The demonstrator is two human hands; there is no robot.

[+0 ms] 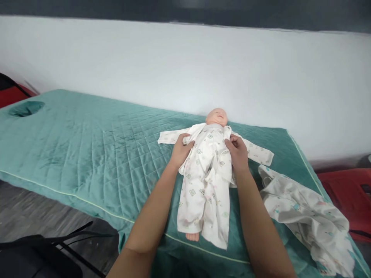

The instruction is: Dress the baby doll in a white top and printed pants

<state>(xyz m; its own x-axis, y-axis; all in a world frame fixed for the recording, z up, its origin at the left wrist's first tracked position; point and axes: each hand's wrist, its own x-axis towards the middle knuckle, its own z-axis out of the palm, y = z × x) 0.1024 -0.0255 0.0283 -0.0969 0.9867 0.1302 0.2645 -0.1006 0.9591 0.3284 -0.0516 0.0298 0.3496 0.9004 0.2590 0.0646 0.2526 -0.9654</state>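
Observation:
A baby doll (217, 116) lies on its back on a bed, head toward the wall. It wears printed white pants (203, 185) pulled high up its chest, with the toes of one foot showing at a cuff. Under and around it is a white printed baby jacket (197, 132), open at the front, its sleeves spread to both sides. My left hand (181, 150) pinches the jacket's edge beside the doll's left-of-view side. On the other side, my right hand (239, 152) has its fingers closed on the opposite front edge.
A crumpled white printed cloth (307, 212) lies on the green quilted bed cover (101, 154) at the right. The bed has a hole (26, 109) at its far left end. Behind runs a white wall (130, 65). Red chairs (348, 193) stand beyond the right end.

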